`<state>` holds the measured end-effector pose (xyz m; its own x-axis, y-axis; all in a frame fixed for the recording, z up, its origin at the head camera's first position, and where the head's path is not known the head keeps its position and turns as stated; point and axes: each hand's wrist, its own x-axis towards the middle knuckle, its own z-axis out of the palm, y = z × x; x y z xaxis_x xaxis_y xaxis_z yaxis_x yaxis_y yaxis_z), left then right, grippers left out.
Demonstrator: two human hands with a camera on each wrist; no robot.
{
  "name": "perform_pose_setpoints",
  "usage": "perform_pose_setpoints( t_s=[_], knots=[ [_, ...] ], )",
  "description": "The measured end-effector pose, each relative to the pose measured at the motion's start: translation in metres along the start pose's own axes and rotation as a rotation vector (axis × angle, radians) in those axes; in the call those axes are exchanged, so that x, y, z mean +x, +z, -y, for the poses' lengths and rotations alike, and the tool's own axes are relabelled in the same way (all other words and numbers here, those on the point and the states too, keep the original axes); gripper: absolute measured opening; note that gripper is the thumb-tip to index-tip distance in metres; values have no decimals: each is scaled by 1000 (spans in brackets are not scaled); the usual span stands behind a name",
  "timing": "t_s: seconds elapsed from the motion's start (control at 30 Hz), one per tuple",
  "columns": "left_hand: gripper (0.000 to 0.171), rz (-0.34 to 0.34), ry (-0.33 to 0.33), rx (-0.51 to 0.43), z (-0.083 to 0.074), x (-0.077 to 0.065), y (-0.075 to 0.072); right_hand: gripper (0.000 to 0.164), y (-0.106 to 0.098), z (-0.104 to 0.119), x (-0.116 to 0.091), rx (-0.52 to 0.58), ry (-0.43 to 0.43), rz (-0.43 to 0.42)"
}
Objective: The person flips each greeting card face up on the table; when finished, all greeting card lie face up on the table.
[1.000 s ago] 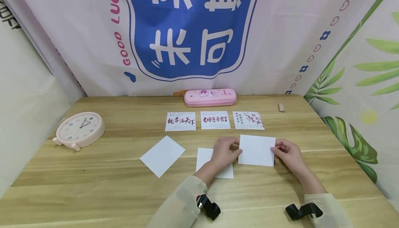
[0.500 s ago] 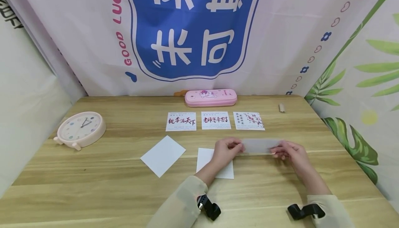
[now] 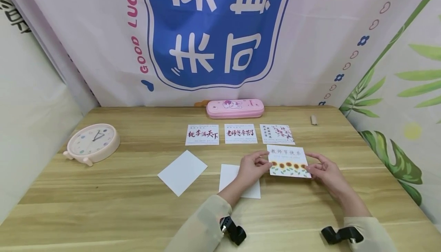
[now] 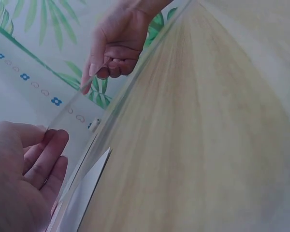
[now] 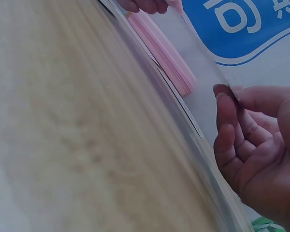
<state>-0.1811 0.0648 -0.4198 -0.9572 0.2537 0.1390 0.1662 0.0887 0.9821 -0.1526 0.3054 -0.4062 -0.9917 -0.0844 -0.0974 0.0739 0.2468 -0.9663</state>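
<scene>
A card (image 3: 288,161) printed with a row of sunflowers and a line of characters faces up between the two hands, held above the table. My left hand (image 3: 253,168) pinches its left edge between thumb and fingers; my right hand (image 3: 325,172) pinches the right edge. In the left wrist view the card (image 4: 67,110) appears almost edge-on, clear of the tabletop. Beneath the left forearm lies a blank white card (image 3: 250,191), partly covered by it. Another blank card (image 3: 182,173) lies at an angle to the left.
Three printed cards lie in a row behind the hands: a left one (image 3: 202,135), a middle one (image 3: 240,134) and a right one (image 3: 277,134). A pink pencil case (image 3: 235,108) stands at the back, a clock (image 3: 92,143) at left, and a small tan object (image 3: 314,120) at back right.
The held card showed its blank white side one second ago, then was tilted nearly edge-on. Now it is flipped, with its sunflower side showing. Both hands have kept hold of its edges.
</scene>
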Motion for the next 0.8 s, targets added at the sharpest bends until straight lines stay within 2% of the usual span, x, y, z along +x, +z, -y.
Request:
perform_pose_setpoints(
  t_s=[0.1, 0.27, 0.4, 0.6, 0.67, 0.8],
  knots=[
    [40, -11, 3, 52, -1, 0, 0, 57, 3, 1, 0, -44, -7, -28],
    [41, -13, 42, 83, -2, -1, -1, 54, 8, 4, 0, -122, -51, -65],
    [49, 37, 64, 129, -4, -2, -2, 54, 10, 6, 1, -209, -105, -42],
    [70, 151, 114, 330, -6, -2, -2, 70, 12, 18, -2, -411, -152, 47],
    [71, 156, 124, 409, -6, -2, -2, 73, 15, 25, -6, -443, -161, 54],
    [71, 130, 148, 547, -6, -3, -1, 75, 16, 25, -6, -467, -189, 35]
  ],
)
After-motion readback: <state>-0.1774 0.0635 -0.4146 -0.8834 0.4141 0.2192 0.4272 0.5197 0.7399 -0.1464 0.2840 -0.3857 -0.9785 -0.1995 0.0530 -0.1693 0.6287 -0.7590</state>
